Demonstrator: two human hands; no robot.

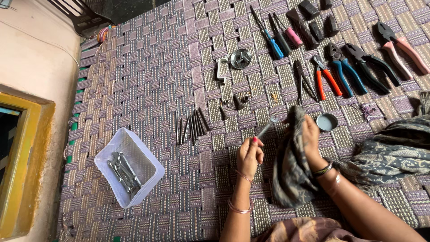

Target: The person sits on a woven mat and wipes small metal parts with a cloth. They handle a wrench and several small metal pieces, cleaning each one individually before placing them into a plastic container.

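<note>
On woven mat (148, 80), left hand (250, 154) pinches slim metal tool (265, 129).

The left hand (250, 154) is held fingers pinched shut, forearm raised from below. The right hand (311, 139) is held just beside it, fingers curled closed, wrist bent inward.

I note a woven purple cot (148, 80) carrying pliers (347, 67), screwdrivers (275, 36), dark rods (193, 125), a small steel bowl (240, 58) and a plastic tub (154, 168) of spanners.
</note>
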